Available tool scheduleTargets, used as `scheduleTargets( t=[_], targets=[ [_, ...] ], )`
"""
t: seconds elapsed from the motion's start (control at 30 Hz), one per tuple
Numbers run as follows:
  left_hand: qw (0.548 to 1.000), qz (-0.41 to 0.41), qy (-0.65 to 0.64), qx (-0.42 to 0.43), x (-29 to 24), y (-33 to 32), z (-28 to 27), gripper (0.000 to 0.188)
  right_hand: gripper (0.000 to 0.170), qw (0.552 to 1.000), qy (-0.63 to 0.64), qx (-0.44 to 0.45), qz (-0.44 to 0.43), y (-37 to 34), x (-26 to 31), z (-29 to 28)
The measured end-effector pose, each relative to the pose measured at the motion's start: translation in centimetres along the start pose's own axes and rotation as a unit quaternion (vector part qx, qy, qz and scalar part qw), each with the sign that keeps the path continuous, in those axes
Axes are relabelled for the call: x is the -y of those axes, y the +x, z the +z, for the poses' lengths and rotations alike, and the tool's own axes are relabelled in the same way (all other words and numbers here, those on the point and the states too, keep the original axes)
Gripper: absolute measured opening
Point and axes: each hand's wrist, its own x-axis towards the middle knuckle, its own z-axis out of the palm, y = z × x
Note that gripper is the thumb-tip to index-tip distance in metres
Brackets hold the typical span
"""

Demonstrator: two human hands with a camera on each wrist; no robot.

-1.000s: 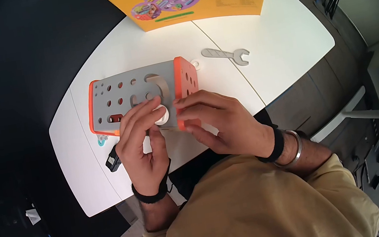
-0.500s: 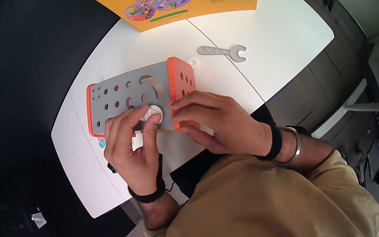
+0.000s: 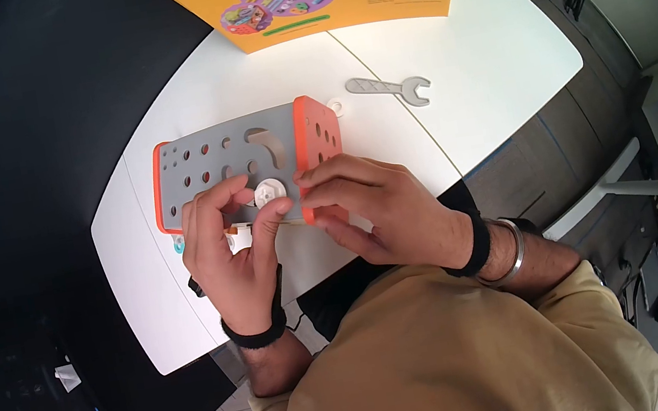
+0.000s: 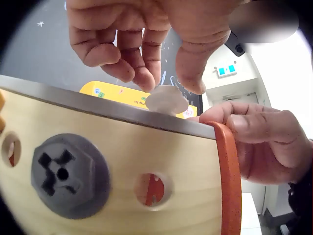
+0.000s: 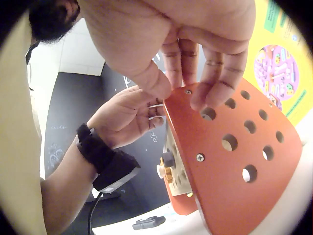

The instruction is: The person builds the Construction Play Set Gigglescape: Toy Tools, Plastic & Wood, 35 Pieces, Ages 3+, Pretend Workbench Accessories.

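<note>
A white round knob-like screw head [image 3: 269,192] sits on the grey top panel [image 3: 210,162] of a toy toolbox full of holes. My left hand [image 3: 227,239] is curved around it, thumb and fingertips spread apart from its rim. My right hand [image 3: 390,209] grips the upper edge of the orange end panel [image 5: 220,191], thumb on one side and fingers on the other. In the left wrist view, a grey hexagonal bolt head [image 4: 83,186] with a cross-shaped recess sits in the pale wood-look side panel [image 4: 122,215].
A grey toy wrench [image 3: 388,91] and a small white ring [image 3: 337,107] lie beyond the toolbox on the white table [image 3: 496,67]. At the back stands a yellow printed box [image 3: 418,6]. A small black device [image 5: 149,223] lies on the table beside the toolbox.
My left hand has drawn back from over the white screw head, and its thumb and fingers have opened around it. My right hand keeps its grip on the orange panel.
</note>
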Motion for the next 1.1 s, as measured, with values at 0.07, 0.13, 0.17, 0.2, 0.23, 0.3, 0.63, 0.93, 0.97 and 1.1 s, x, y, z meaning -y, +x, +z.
scheduleTargets(
  t=[0.07, 0.13, 0.17, 0.2, 0.23, 0.3, 0.63, 0.93, 0.97, 1.1],
  targets=[
    [1.000, -0.022, -0.014, 0.011, 0.2, -0.1, 0.2, 0.034, 0.029, 1.000, -0.003, -0.002, 0.000, 0.0, -0.1, 0.0],
    [0.998, -0.020, -0.053, 0.025, 0.7, -0.3, 0.0, 0.042, 0.029, 1.000, 0.009, -0.002, 0.001, 0.0, 0.0, -0.1],
    [0.995, -0.018, -0.093, 0.038, 1.0, -0.4, 0.0, 0.050, 0.029, 1.000, 0.009, -0.002, 0.002, 0.0, 0.0, -0.1],
    [0.995, -0.018, -0.093, 0.039, 1.1, -0.4, 0.3, 0.050, 0.030, 1.000, 0.010, -0.001, 0.004, 0.0, 0.0, -0.1],
    [0.994, 0.008, -0.109, 0.005, 1.1, -0.4, 0.6, 0.058, 0.030, 1.000, 0.012, 0.000, 0.006, 0.0, 0.0, -0.2],
    [0.991, 0.036, -0.124, -0.029, 1.0, -0.3, 0.8, 0.066, 0.027, 1.000, 0.009, -0.018, -0.014, 0.1, -0.3, 0.1],
    [0.991, -0.044, -0.126, 0.010, 0.9, -0.8, 0.6, 0.061, 0.021, 0.999, 0.000, -0.032, -0.027, 0.1, -0.5, 0.3],
    [0.995, -0.011, -0.098, -0.012, 0.8, -1.1, 0.6, 0.054, 0.021, 0.999, 0.001, -0.040, -0.027, 0.0, -0.5, 0.4],
    [0.996, -0.026, -0.090, -0.011, 0.8, -1.1, 0.6, 0.056, 0.021, 0.999, 0.001, -0.039, -0.028, 0.0, -0.4, 0.4],
    [0.993, -0.067, -0.095, -0.017, 1.1, -1.1, 0.9, 0.060, 0.021, 0.999, -0.002, -0.038, -0.028, 0.0, -0.5, 0.4]
  ],
)
